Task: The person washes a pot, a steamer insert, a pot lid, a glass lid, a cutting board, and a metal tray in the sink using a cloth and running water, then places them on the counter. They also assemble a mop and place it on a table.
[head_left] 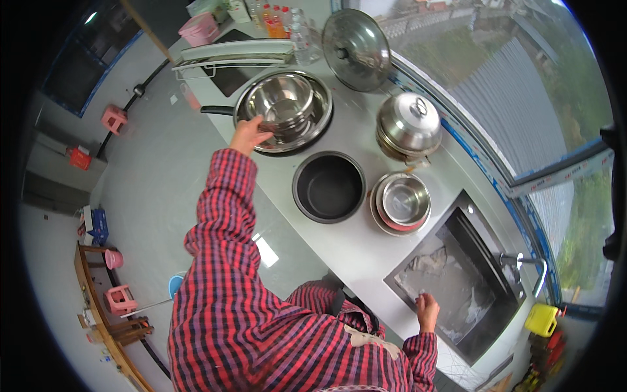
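My left hand (251, 136) reaches to the near rim of a stack of stainless steel bowls (280, 100), fingers at the rim; whether they grip it is unclear. The bowls stand in a wide steel pan (323, 108) with a black handle. Over the near edge of a sink (470, 203) is my right hand (427, 308), its fingers curled; whether it holds anything cannot be told. Cloudy water and a cloth (431, 261) lie in the sink. Between the hands stand a black inner pot (329, 187) and small nested steel bowls (405, 200).
A lidded steel pot (409, 122) stands by the window, near a glass lid (356, 49) propped upright. Behind the pan are a white rack (235, 51), bottles (277, 22) and a pink bucket (198, 29). A faucet (539, 274) and yellow jug (541, 319) flank the sink.
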The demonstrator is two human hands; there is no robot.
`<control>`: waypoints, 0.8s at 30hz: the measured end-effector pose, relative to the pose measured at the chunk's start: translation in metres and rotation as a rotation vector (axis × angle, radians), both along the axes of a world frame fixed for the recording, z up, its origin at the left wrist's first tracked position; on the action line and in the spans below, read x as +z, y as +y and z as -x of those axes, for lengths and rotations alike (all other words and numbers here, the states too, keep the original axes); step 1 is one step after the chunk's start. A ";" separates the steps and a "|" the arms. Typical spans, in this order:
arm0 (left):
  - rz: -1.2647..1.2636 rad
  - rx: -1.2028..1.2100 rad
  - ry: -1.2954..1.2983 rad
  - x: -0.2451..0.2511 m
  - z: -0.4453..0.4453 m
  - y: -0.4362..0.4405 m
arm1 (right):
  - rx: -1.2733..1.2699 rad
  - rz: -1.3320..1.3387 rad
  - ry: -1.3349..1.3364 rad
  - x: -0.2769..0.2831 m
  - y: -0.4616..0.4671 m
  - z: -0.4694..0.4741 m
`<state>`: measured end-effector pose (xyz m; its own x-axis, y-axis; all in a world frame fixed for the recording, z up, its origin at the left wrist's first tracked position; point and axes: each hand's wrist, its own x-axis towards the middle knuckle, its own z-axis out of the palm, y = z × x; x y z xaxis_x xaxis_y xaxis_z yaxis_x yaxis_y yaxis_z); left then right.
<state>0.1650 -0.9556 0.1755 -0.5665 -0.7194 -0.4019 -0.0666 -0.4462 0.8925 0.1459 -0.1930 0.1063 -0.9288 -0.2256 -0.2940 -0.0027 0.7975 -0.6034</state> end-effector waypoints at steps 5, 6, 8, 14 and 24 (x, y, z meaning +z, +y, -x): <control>0.109 -0.014 0.030 0.019 -0.040 0.004 | -0.051 0.013 0.083 -0.010 0.011 -0.003; 0.135 0.002 0.035 0.020 -0.046 0.008 | -0.124 -0.030 0.068 -0.011 0.017 -0.004; 0.126 -0.049 0.032 0.021 -0.059 0.024 | -0.111 0.071 0.096 -0.017 0.023 -0.001; 0.094 0.041 -0.055 0.020 -0.111 0.087 | -0.074 -0.082 -0.111 -0.031 0.049 0.022; 0.207 0.156 -0.314 0.046 -0.180 0.187 | 0.165 0.139 -0.063 -0.074 0.067 0.088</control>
<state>0.3453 -0.7687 0.2218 -0.3164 -0.8709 -0.3761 -0.2961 -0.2860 0.9113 0.0581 -0.1260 0.0319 -0.8569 -0.4153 -0.3054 -0.0852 0.6983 -0.7107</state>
